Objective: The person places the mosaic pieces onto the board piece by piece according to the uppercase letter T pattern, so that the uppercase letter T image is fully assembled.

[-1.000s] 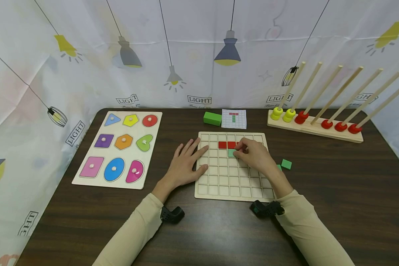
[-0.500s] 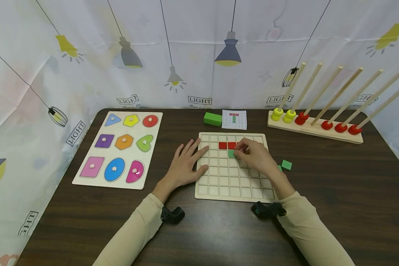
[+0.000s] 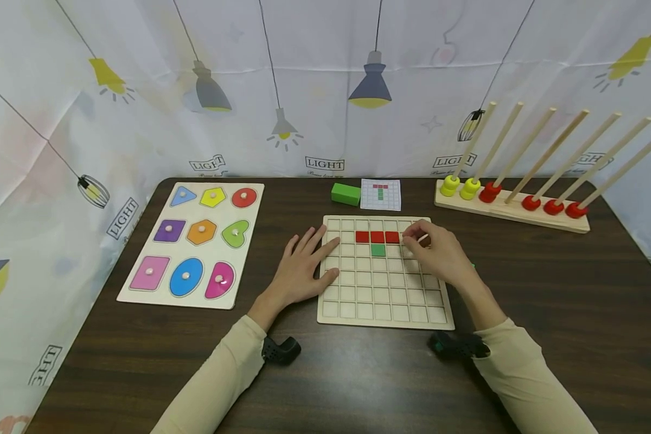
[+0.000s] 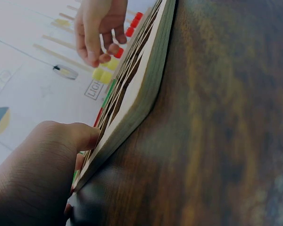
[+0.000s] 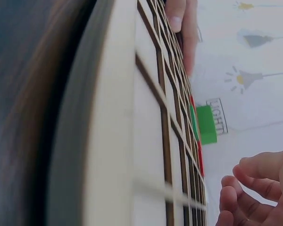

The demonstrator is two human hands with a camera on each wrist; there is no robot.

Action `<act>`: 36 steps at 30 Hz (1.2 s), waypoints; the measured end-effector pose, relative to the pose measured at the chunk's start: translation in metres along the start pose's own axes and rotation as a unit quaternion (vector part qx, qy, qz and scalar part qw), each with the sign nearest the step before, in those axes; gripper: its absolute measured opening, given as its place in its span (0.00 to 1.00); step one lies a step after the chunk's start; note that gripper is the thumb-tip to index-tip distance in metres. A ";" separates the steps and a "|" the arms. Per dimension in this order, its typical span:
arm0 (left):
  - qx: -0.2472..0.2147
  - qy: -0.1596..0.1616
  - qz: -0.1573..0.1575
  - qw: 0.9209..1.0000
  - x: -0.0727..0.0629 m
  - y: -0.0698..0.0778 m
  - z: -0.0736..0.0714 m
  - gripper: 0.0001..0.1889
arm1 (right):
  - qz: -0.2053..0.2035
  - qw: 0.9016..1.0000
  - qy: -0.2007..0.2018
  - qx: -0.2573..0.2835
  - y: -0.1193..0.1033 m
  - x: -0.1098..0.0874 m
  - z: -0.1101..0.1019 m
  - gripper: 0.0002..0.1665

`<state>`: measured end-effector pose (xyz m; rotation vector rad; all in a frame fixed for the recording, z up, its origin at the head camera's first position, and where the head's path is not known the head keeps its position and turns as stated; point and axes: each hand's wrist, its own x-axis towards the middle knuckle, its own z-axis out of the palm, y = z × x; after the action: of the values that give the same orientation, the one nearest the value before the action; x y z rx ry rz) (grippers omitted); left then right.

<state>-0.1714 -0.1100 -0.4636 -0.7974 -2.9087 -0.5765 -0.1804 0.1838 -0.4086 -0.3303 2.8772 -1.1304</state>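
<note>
A wooden grid board (image 3: pixel 385 315) lies on the dark table. Three red square tiles (image 3: pixel 377 237) fill neighbouring cells in one of its upper rows, with a green square tile (image 3: pixel 378 250) in the cell below the middle one. My left hand (image 3: pixel 298 266) rests along the board's left side, fingers spread and fairly straight; the left wrist view has its thumb on the board's edge. Over the upper right part of the board is my right hand (image 3: pixel 439 250). Its fingers are loosely bent, and the right wrist view finds nothing between thumb and fingertips.
Behind the board are a green block (image 3: pixel 345 194) and a small pattern card (image 3: pixel 380 202). A knobbed shape puzzle (image 3: pixel 244 241) lies left, and a peg stand (image 3: pixel 512 210) with red and yellow beads stands back right. My right hand mostly hides loose green tiles.
My right hand has let go of the green tile and moved right, so the third red tile shows. The left hand has stayed in place.
</note>
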 end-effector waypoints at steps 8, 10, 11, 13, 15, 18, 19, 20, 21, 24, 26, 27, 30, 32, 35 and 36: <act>0.001 -0.003 -0.001 1.000 0.001 -0.001 0.000 0.32 | 0.018 0.999 -0.005 -0.029 0.021 -0.013 -0.020 0.14; -0.001 -0.003 -0.002 1.000 0.002 -0.001 0.000 0.32 | 0.026 0.999 -0.006 -0.034 0.025 -0.015 -0.025 0.15; -0.001 -0.003 -0.002 1.000 0.002 -0.001 0.000 0.32 | 0.031 0.999 -0.006 -0.037 0.027 -0.016 -0.027 0.15; -0.004 -0.003 -0.002 1.000 0.002 -0.001 0.000 0.32 | 0.036 0.998 -0.005 -0.042 0.030 -0.019 -0.030 0.15; -0.005 -0.001 -0.002 1.000 0.002 -0.001 0.000 0.32 | 0.041 0.998 -0.005 -0.044 0.033 -0.021 -0.033 0.15; -0.003 0.002 -0.002 1.000 0.001 0.000 0.000 0.32 | 0.043 0.998 -0.005 -0.047 0.037 -0.025 -0.037 0.17; -0.003 0.003 -0.002 1.000 0.001 0.000 0.000 0.32 | 0.044 0.998 -0.005 -0.047 0.039 -0.026 -0.038 0.17; -0.004 0.005 -0.001 1.000 0.001 0.001 0.000 0.32 | 0.044 0.998 -0.004 -0.048 0.040 -0.028 -0.040 0.17; -0.004 0.005 0.000 1.000 0.000 0.001 0.000 0.32 | 0.044 0.998 -0.004 -0.049 0.042 -0.030 -0.042 0.17; -0.007 0.006 0.000 1.000 0.000 0.001 0.001 0.32 | 0.044 0.998 -0.002 -0.052 0.047 -0.034 -0.047 0.18; -0.007 0.006 -0.001 1.000 0.000 0.001 0.001 0.32 | 0.043 0.997 -0.004 -0.056 0.051 -0.036 -0.049 0.17; -0.006 0.005 -0.002 1.000 0.000 0.001 0.001 0.32 | 0.043 0.997 -0.005 -0.060 0.052 -0.037 -0.050 0.17; -0.005 0.003 -0.003 1.000 0.000 0.001 0.001 0.32 | 0.043 0.996 -0.016 -0.073 0.058 -0.039 -0.053 0.17; -0.002 -0.001 -0.004 1.000 0.000 0.001 0.001 0.32 | 0.043 0.995 -0.027 -0.082 0.060 -0.039 -0.054 0.18; 0.000 -0.006 -0.005 1.000 0.000 0.001 0.000 0.32 | 0.044 0.994 -0.053 -0.088 0.063 -0.040 -0.057 0.20; 0.001 -0.008 -0.005 1.000 0.000 0.001 0.000 0.32 | 0.046 0.993 -0.061 -0.092 0.063 -0.040 -0.058 0.21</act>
<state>-0.1712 -0.1089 -0.4632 -0.7914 -2.9280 -0.5710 -0.1590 0.2758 -0.4108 -0.2604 2.8592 -0.8040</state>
